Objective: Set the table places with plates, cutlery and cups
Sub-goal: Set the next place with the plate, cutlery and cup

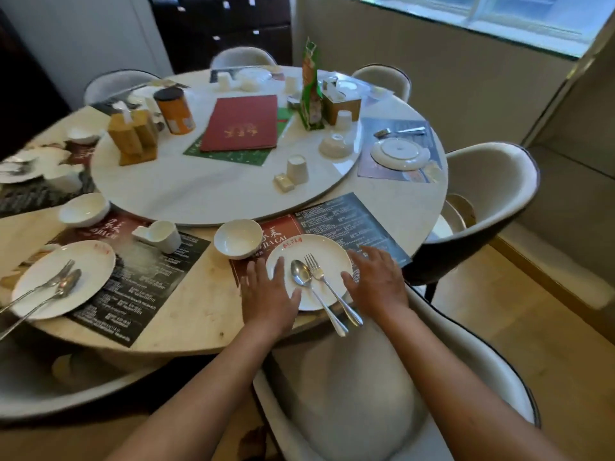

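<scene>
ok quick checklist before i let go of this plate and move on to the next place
1. Plate lies on the placemat: ok, though its near rim is close to the table edge.
2. Spoon and fork on the plate: not ok, both handles stick out past the table edge.
3. Bowl at this place, upright: ok.
4. Cup at this place: not ok, none on this mat; spare cup sits upside down on the turntable.
5. Left hand and right hand flank the plate, clear of the cutlery: ok.
</scene>
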Demonstrator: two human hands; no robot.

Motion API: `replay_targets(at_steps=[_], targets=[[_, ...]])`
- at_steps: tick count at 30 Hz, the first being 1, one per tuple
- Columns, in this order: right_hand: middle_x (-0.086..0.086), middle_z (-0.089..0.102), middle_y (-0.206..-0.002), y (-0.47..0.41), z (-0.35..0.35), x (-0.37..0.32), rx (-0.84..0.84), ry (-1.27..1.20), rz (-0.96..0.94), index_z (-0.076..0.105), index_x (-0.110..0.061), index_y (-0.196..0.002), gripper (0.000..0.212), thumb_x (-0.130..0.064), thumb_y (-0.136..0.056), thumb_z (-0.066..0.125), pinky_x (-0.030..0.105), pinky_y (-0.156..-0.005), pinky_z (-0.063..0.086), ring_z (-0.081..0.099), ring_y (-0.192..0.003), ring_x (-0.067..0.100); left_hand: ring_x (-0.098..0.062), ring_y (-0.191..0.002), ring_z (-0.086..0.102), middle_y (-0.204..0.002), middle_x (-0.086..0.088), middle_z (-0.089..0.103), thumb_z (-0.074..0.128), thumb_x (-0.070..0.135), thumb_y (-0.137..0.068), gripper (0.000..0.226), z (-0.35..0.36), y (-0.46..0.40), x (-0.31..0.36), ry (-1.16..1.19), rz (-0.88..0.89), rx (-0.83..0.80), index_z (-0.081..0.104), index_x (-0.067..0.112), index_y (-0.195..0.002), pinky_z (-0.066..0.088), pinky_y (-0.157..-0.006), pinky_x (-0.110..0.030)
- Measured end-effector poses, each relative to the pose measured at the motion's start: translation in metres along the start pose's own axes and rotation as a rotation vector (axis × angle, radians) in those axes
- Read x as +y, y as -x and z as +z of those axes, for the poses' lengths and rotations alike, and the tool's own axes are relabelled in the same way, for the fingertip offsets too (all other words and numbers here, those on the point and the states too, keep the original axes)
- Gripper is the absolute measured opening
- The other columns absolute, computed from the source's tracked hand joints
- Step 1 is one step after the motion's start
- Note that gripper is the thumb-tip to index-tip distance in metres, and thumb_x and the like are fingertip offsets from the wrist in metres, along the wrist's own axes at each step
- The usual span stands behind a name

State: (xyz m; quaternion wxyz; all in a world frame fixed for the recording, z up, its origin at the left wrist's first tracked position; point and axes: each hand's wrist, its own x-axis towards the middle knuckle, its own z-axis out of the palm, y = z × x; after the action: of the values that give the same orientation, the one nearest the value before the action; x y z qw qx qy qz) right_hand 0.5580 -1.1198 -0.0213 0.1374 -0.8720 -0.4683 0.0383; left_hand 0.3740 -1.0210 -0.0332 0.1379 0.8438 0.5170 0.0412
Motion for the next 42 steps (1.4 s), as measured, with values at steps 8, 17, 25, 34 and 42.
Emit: replay_targets(at_steps=[8,17,25,34,42], targets=[[0.003,0.033,-0.16,0.006,-0.018,-0.001,-0.014,-0.019,-0.141,0.031,-0.03,-0.153,0.059,-0.051,-0.1,0.043,0.05,-0.12,0.023,0.026,-0.148,0.028,-0.035,-0.155,-0.004,-0.168,-0.014,0.005,0.038,0.054,-0.102,0.071,-0.026,0.035,0.054,-0.102,0.104,0.085,0.01,0.026,-0.161,0.002,-0.125,-0.052],[0.002,0.036,-0.157,0.007,-0.022,0.026,0.006,-0.091,-0.151,0.04,-0.031,-0.148,0.052,-0.046,-0.099,0.046,0.052,-0.117,0.027,0.029,-0.146,0.027,-0.035,-0.155,0.003,-0.167,-0.015,0.013,0.042,0.05,-0.102,0.069,-0.015,0.037,0.088,-0.099,0.11,0.158,0.014,0.026,-0.16,0.005,-0.124,-0.051],[-0.002,0.033,-0.158,-0.06,-0.021,0.092,-0.071,-0.107,-0.285,0.035,-0.035,-0.148,0.05,-0.047,-0.1,0.041,0.047,-0.117,0.028,0.025,-0.147,0.024,-0.036,-0.155,0.001,-0.168,-0.015,0.01,0.043,0.048,-0.102,0.07,0.016,0.007,0.158,-0.089,-0.083,0.15,0.01,0.026,-0.161,0.004,-0.125,-0.051],[0.0,0.034,-0.158,-0.105,-0.041,0.148,-0.152,-0.101,-0.495,0.034,-0.033,-0.148,0.05,-0.047,-0.101,0.041,0.048,-0.116,0.03,0.028,-0.146,0.025,-0.036,-0.155,0.0,-0.167,-0.015,0.012,0.043,0.048,-0.103,0.07,0.031,0.006,0.244,-0.047,-0.323,0.18,0.011,0.027,-0.161,0.001,-0.124,-0.049],[-0.001,0.036,-0.157,-0.112,-0.051,0.162,-0.161,-0.142,-0.54,0.036,-0.032,-0.149,0.051,-0.048,-0.101,0.042,0.045,-0.116,0.032,0.03,-0.144,0.024,-0.035,-0.155,0.0,-0.168,-0.014,0.012,0.043,0.048,-0.103,0.069,0.032,0.004,0.259,-0.024,-0.375,0.194,0.01,0.027,-0.161,0.003,-0.126,-0.05]])
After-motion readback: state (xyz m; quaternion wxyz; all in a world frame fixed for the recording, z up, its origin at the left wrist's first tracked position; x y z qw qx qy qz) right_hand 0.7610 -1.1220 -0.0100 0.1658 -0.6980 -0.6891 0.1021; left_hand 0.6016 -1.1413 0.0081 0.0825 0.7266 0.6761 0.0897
